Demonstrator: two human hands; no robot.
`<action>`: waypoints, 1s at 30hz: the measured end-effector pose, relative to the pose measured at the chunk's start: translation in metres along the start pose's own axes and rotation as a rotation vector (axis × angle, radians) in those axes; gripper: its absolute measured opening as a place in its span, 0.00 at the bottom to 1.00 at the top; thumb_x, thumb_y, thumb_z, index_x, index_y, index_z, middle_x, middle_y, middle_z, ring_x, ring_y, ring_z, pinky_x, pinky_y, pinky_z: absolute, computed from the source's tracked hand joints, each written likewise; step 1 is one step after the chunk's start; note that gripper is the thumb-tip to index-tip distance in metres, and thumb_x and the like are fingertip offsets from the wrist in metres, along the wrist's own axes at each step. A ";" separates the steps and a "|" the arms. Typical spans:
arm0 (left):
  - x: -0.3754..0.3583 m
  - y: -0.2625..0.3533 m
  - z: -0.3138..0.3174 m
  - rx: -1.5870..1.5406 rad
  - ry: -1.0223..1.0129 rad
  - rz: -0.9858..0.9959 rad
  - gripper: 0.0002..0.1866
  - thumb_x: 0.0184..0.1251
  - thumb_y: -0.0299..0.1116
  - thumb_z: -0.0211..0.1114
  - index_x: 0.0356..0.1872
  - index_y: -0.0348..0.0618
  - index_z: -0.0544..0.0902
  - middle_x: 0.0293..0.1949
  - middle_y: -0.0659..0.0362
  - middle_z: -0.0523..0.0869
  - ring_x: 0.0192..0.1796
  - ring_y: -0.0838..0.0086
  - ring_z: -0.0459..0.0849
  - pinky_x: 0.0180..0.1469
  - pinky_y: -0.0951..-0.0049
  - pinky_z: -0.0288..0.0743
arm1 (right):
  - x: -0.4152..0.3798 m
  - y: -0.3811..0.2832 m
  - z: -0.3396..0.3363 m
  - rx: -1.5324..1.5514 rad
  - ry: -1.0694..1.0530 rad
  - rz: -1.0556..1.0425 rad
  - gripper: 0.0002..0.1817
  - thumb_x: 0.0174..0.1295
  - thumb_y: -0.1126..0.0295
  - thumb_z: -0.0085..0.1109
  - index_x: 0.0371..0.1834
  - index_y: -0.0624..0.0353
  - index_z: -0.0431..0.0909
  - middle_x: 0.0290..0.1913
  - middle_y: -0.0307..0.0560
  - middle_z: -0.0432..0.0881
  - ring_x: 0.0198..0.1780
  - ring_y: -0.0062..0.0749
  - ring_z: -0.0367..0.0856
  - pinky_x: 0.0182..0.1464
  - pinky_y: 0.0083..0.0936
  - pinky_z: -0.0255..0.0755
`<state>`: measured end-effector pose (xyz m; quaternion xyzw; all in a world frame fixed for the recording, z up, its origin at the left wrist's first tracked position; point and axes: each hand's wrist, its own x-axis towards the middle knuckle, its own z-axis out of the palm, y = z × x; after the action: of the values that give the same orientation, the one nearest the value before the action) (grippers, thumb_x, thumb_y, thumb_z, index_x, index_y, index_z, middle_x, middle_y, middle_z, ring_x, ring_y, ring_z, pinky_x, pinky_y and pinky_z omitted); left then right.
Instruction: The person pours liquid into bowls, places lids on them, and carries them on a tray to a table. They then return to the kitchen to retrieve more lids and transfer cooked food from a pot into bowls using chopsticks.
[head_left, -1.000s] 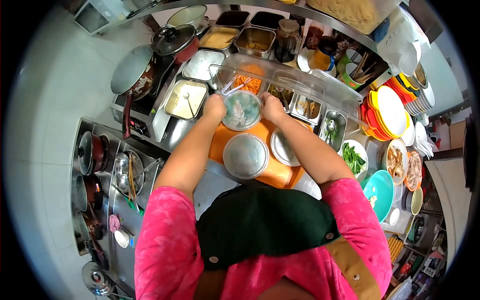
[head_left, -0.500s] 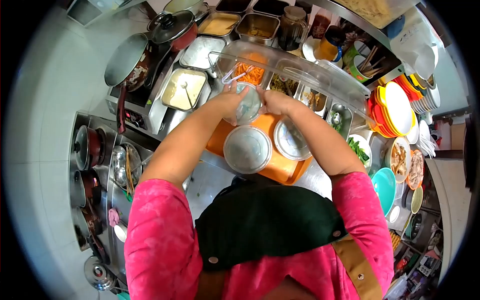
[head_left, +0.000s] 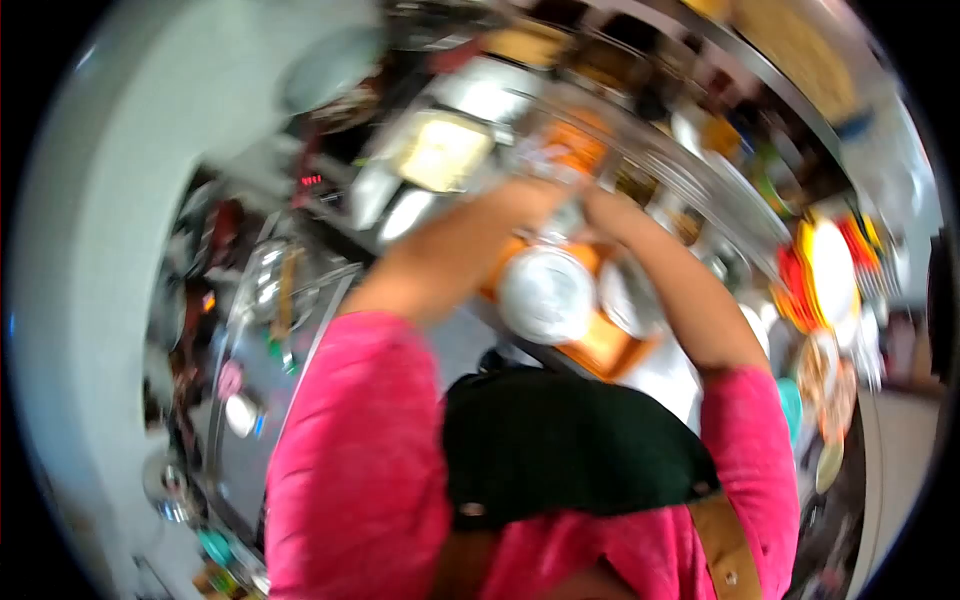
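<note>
Motion smears the whole view. My left hand (head_left: 540, 203) and my right hand (head_left: 598, 215) are close together, on either side of a clear lidded bowl (head_left: 565, 218) at the far side of the orange tray (head_left: 612, 347). Their fingers are wrapped round its edges, as far as the blur shows. Nearer to me on the tray is a round lidded container (head_left: 546, 295). Another lidded container (head_left: 628, 292) lies to its right, partly behind my right forearm. Beyond my hands is a bin of shredded orange food (head_left: 576, 140).
A metal tray of pale yellow food (head_left: 443, 151) stands left of the bins. A clear raised cover (head_left: 700, 165) crosses behind my right arm. Stacked colourful plates (head_left: 828, 272) are at the right, with a teal bowl (head_left: 790, 408) below. Pans (head_left: 335, 70) stand far left.
The view has swung, so the scene sits further right and is blurred. My hands remain around the clear bowl at the far side of the tray.
</note>
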<state>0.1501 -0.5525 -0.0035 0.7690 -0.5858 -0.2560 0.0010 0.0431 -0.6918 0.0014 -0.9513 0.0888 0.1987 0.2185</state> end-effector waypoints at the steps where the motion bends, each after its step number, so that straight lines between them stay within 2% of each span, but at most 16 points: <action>1: -0.008 0.002 -0.011 -0.065 -0.117 0.021 0.62 0.29 0.47 0.75 0.66 0.45 0.43 0.61 0.39 0.58 0.62 0.54 0.63 0.63 0.62 0.54 | 0.012 0.020 0.016 -0.002 0.157 -0.228 0.40 0.33 0.52 0.71 0.50 0.62 0.66 0.46 0.59 0.75 0.48 0.49 0.74 0.50 0.34 0.69; 3: -0.017 -0.009 -0.001 -0.060 -0.016 -0.093 0.62 0.29 0.47 0.75 0.66 0.42 0.42 0.62 0.37 0.55 0.62 0.52 0.60 0.63 0.62 0.53 | 0.021 0.019 0.016 -0.075 0.120 -0.415 0.43 0.34 0.48 0.68 0.54 0.61 0.64 0.49 0.56 0.74 0.50 0.46 0.73 0.54 0.32 0.66; 6: -0.027 -0.011 0.002 -0.036 0.032 -0.287 0.62 0.30 0.47 0.75 0.65 0.38 0.42 0.62 0.35 0.50 0.64 0.49 0.56 0.64 0.61 0.51 | 0.006 -0.015 -0.006 0.004 0.079 -0.139 0.55 0.28 0.59 0.75 0.59 0.68 0.51 0.49 0.62 0.73 0.52 0.47 0.72 0.51 0.30 0.67; 8: -0.030 -0.007 0.003 -0.049 0.047 -0.336 0.62 0.30 0.47 0.75 0.64 0.35 0.42 0.63 0.33 0.47 0.65 0.48 0.53 0.65 0.61 0.50 | 0.004 -0.023 -0.011 -0.120 -0.018 -0.022 0.67 0.26 0.55 0.75 0.63 0.75 0.34 0.46 0.66 0.73 0.51 0.50 0.72 0.47 0.31 0.69; 11: -0.025 -0.004 0.010 -0.077 0.056 -0.340 0.62 0.30 0.47 0.75 0.64 0.32 0.42 0.63 0.32 0.44 0.65 0.46 0.51 0.65 0.61 0.48 | 0.006 -0.018 -0.001 -0.162 0.033 -0.026 0.66 0.29 0.55 0.74 0.63 0.75 0.34 0.46 0.65 0.74 0.50 0.48 0.74 0.47 0.29 0.69; 13: -0.032 -0.011 0.010 -0.109 0.053 -0.248 0.65 0.30 0.47 0.75 0.63 0.27 0.37 0.62 0.30 0.30 0.66 0.39 0.40 0.66 0.59 0.44 | -0.003 -0.019 -0.003 -0.123 0.028 -0.049 0.63 0.34 0.57 0.72 0.63 0.74 0.33 0.45 0.62 0.75 0.47 0.45 0.76 0.45 0.28 0.70; 14: -0.040 -0.005 0.011 -0.116 0.187 -0.289 0.58 0.31 0.46 0.76 0.62 0.30 0.50 0.63 0.35 0.48 0.65 0.46 0.50 0.66 0.61 0.46 | 0.001 -0.011 -0.002 0.006 -0.006 -0.071 0.62 0.35 0.58 0.72 0.63 0.74 0.33 0.42 0.61 0.76 0.46 0.41 0.77 0.44 0.27 0.70; 15: -0.020 -0.023 0.040 -0.176 0.238 -0.320 0.49 0.34 0.46 0.73 0.57 0.32 0.57 0.59 0.39 0.55 0.61 0.50 0.56 0.61 0.63 0.52 | 0.009 0.003 0.003 0.140 -0.046 -0.088 0.61 0.37 0.60 0.72 0.63 0.74 0.33 0.40 0.59 0.77 0.45 0.37 0.77 0.43 0.26 0.71; 16: 0.014 -0.056 0.078 -0.303 0.300 -0.361 0.40 0.37 0.46 0.71 0.51 0.34 0.63 0.54 0.43 0.62 0.56 0.55 0.63 0.57 0.64 0.57 | 0.034 0.042 0.025 0.252 -0.006 -0.385 0.46 0.51 0.63 0.61 0.65 0.68 0.39 0.45 0.53 0.76 0.48 0.31 0.75 0.41 0.24 0.73; 17: 0.070 -0.100 0.133 -0.575 0.414 -0.378 0.32 0.40 0.45 0.68 0.46 0.37 0.69 0.49 0.46 0.68 0.51 0.59 0.69 0.52 0.65 0.63 | -0.004 -0.021 -0.007 1.130 -0.221 -0.100 0.48 0.38 0.84 0.64 0.65 0.65 0.45 0.56 0.44 0.66 0.57 0.28 0.63 0.59 0.23 0.57; 19: 0.203 -0.187 0.263 -1.583 0.703 -0.280 0.19 0.46 0.45 0.64 0.35 0.41 0.81 0.40 0.53 0.82 0.41 0.68 0.81 0.43 0.68 0.75 | -0.002 -0.016 -0.005 1.141 -0.259 -0.104 0.47 0.36 0.85 0.64 0.64 0.62 0.49 0.60 0.44 0.63 0.60 0.30 0.61 0.62 0.29 0.55; 20: 0.162 -0.162 0.229 -1.389 0.692 -0.288 0.21 0.46 0.43 0.65 0.38 0.38 0.79 0.41 0.51 0.81 0.42 0.66 0.81 0.43 0.67 0.74 | 0.026 0.025 0.021 0.560 -0.070 -0.452 0.48 0.37 0.81 0.67 0.64 0.62 0.49 0.60 0.45 0.63 0.60 0.30 0.61 0.63 0.30 0.54; 22: 0.081 -0.101 0.177 -0.671 0.556 -0.429 0.26 0.45 0.38 0.66 0.45 0.32 0.73 0.42 0.47 0.80 0.44 0.62 0.80 0.45 0.66 0.74 | -0.002 -0.002 -0.005 0.568 -0.099 -0.256 0.48 0.39 0.67 0.70 0.63 0.65 0.49 0.53 0.55 0.70 0.55 0.32 0.68 0.56 0.26 0.62; 23: 0.057 -0.080 0.160 -0.455 0.514 -0.463 0.30 0.44 0.36 0.67 0.49 0.29 0.70 0.43 0.45 0.79 0.45 0.59 0.79 0.46 0.65 0.74 | 0.022 0.020 0.008 -0.068 -0.061 -0.163 0.48 0.44 0.61 0.67 0.63 0.68 0.46 0.44 0.61 0.75 0.47 0.40 0.75 0.49 0.26 0.66; 25: 0.005 -0.021 0.102 -0.434 0.504 -0.710 0.39 0.42 0.28 0.68 0.55 0.23 0.57 0.47 0.39 0.74 0.48 0.55 0.77 0.47 0.64 0.73 | 0.011 0.011 0.001 -0.034 -0.015 -0.129 0.53 0.46 0.56 0.65 0.63 0.74 0.38 0.40 0.63 0.75 0.43 0.47 0.76 0.46 0.28 0.68; 30: -0.035 0.002 0.067 -0.473 0.450 -0.654 0.40 0.42 0.27 0.66 0.57 0.23 0.54 0.51 0.38 0.71 0.48 0.51 0.76 0.48 0.64 0.72 | -0.011 -0.013 -0.014 -0.058 -0.047 -0.038 0.56 0.43 0.54 0.67 0.64 0.71 0.38 0.45 0.65 0.73 0.48 0.49 0.73 0.50 0.29 0.67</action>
<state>0.1156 -0.5017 -0.0475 0.9285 -0.2232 -0.1959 0.2227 0.0415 -0.6858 0.0228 -0.9537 0.0599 0.2195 0.1966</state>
